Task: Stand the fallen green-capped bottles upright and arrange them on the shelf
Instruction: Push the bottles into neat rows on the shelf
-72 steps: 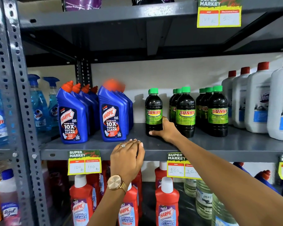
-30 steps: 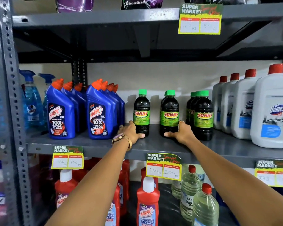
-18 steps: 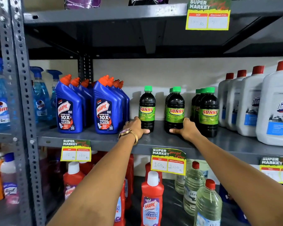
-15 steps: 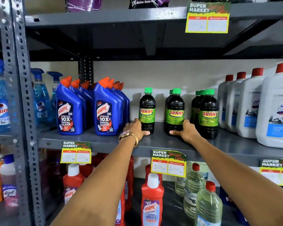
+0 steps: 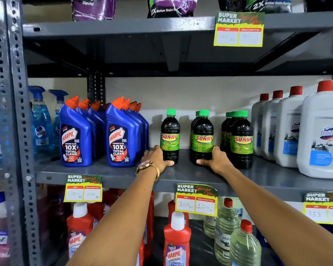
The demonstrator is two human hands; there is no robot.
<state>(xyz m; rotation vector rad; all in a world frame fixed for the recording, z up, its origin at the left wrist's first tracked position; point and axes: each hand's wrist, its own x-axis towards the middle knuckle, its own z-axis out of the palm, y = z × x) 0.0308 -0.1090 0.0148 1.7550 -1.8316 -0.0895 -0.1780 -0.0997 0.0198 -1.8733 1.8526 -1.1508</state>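
Shelf (image 5: 190, 174): grey metal, green-capped bottles all upright
Left hand (image 5: 156, 158): fingers wrapped round base of single bottle (image 5: 170, 136)
Right hand (image 5: 215, 159): fingers curled round base of middle bottle (image 5: 202, 138)

Six upright green-capped bottles (image 5: 170, 137); about eight blue bottles (image 5: 75, 138); four white jugs (image 5: 324, 137); two spray bottles (image 5: 39, 121); four price tags (image 5: 197, 201).

We see glossy dark plastic Sunny bottles (image 5: 170, 137) on a matt grey painted metal shelf (image 5: 190, 174); paper price tags (image 5: 196, 200).
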